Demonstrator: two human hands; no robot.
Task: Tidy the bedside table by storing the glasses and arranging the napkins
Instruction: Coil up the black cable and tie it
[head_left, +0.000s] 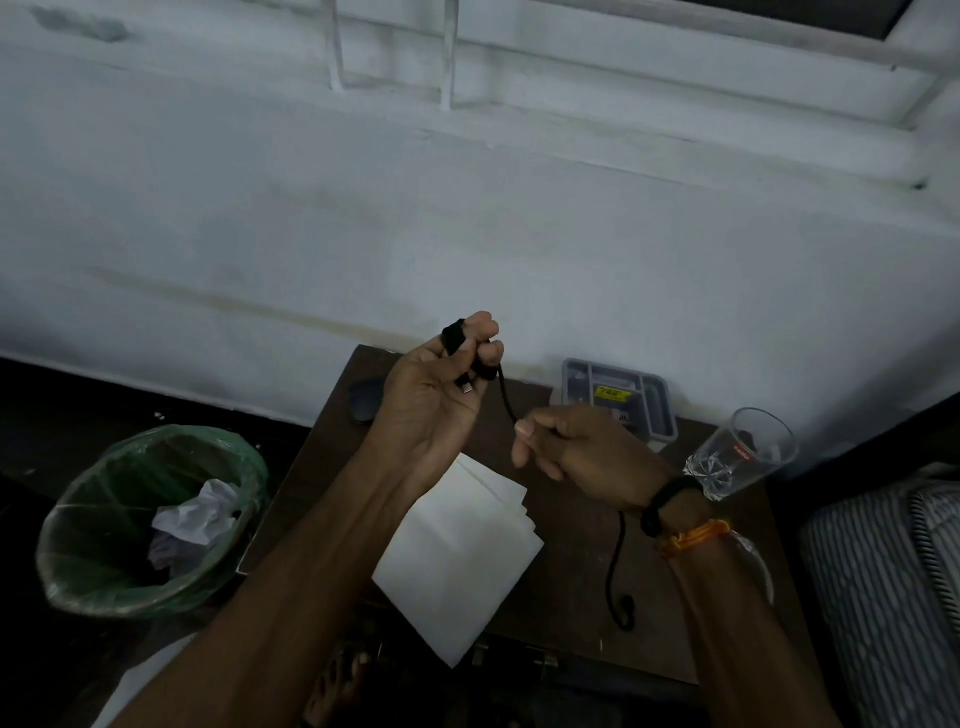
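Observation:
My left hand (441, 395) is raised above the brown bedside table (571, 571), palm up, with a black cable (615, 566) wound around its fingers and a metal plug end showing at the palm. My right hand (576, 447) pinches the same cable a little to the right; the cable's loose end hangs down onto the table. A stack of white napkins (462, 561) lies flat on the table under my left forearm. At the table's right edge stands a clear drinking glass (743, 452). No eyeglasses are visible.
A grey compartment tray (660, 410) sits at the back of the table against the white wall. A dark round object (363, 400) lies at the back left. A green-lined bin (150, 519) with crumpled paper stands left of the table. Striped bedding (883, 587) is at right.

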